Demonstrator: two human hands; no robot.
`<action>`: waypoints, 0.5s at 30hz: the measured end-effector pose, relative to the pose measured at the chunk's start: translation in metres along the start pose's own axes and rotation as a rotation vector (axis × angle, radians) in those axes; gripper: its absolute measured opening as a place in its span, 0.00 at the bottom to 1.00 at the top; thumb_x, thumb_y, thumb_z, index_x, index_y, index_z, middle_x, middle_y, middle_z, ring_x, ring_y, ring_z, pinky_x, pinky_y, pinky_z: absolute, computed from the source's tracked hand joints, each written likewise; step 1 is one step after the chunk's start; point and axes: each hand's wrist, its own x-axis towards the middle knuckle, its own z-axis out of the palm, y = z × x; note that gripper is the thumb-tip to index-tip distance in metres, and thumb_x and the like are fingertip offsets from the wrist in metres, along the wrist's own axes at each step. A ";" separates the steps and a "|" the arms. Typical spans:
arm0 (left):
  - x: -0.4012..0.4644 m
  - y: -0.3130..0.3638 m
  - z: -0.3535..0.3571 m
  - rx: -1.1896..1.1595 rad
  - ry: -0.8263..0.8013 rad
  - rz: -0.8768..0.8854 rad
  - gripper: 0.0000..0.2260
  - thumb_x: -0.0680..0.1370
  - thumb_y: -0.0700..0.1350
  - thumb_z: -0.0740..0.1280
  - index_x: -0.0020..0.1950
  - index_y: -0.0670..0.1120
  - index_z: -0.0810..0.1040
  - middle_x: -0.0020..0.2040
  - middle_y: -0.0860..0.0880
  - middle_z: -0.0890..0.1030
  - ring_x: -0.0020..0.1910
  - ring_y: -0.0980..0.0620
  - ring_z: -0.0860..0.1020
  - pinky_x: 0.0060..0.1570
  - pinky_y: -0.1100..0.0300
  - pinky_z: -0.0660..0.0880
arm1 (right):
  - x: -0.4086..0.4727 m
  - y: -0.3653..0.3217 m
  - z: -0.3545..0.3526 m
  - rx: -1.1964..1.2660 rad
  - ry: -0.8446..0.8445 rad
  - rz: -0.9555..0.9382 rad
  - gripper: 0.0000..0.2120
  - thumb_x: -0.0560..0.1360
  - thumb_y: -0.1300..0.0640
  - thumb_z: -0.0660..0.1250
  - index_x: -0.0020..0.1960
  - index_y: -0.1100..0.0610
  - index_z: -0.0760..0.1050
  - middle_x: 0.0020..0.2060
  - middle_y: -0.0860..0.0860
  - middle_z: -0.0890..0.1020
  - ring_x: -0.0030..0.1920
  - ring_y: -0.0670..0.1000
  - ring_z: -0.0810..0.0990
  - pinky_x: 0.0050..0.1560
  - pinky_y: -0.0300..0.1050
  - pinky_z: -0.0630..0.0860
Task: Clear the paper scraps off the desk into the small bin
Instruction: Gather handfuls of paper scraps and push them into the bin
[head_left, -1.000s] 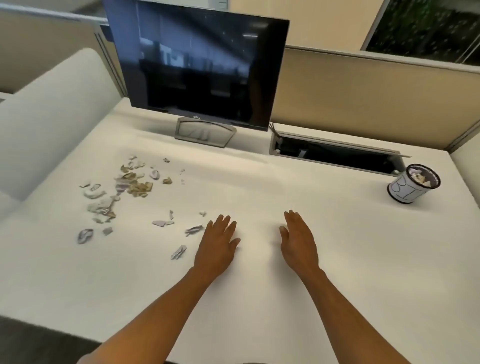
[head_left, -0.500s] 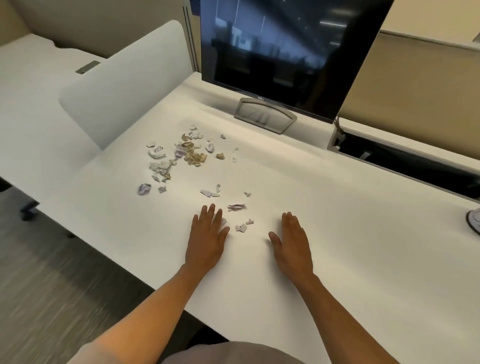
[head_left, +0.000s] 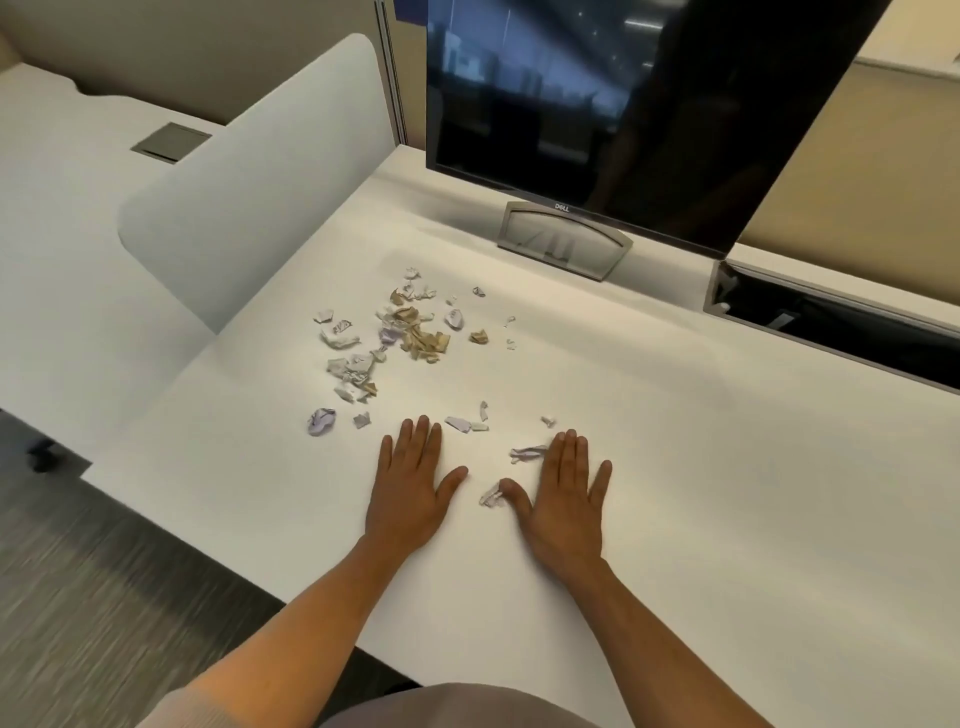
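Several white, lilac and tan paper scraps lie scattered on the white desk, left of its middle. My left hand lies flat on the desk, fingers straight, just below a lilac scrap. My right hand lies flat too. A crumpled scrap touches its index finger and a small scrap lies at its thumb. Neither hand holds anything. The small bin is out of view.
A dark monitor on a grey stand rises at the back. A cable slot opens at the right rear. A white divider panel borders the desk's left side. The desk's front edge drops to grey carpet.
The view has swung left, so the bin left the frame. Both hands have slid left over the desk and now lie among the nearest scraps.
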 end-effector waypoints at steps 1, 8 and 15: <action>0.006 -0.004 -0.001 0.011 -0.009 0.026 0.35 0.79 0.65 0.44 0.76 0.41 0.61 0.77 0.43 0.60 0.77 0.44 0.56 0.74 0.48 0.47 | 0.007 -0.005 0.000 -0.009 0.007 0.001 0.45 0.75 0.30 0.40 0.77 0.63 0.39 0.78 0.57 0.45 0.77 0.53 0.38 0.73 0.61 0.34; 0.043 -0.022 -0.006 0.032 -0.007 0.135 0.31 0.81 0.62 0.45 0.78 0.45 0.54 0.79 0.48 0.53 0.78 0.50 0.48 0.75 0.51 0.42 | 0.059 -0.035 0.002 -0.066 0.020 -0.044 0.41 0.75 0.32 0.32 0.77 0.59 0.39 0.78 0.54 0.46 0.78 0.51 0.39 0.74 0.62 0.36; 0.059 -0.031 -0.007 0.000 -0.010 0.178 0.29 0.81 0.60 0.41 0.79 0.46 0.51 0.79 0.49 0.51 0.78 0.52 0.44 0.75 0.53 0.40 | 0.091 -0.056 0.000 0.012 -0.030 -0.164 0.36 0.77 0.35 0.36 0.78 0.55 0.42 0.78 0.49 0.45 0.77 0.46 0.39 0.74 0.57 0.34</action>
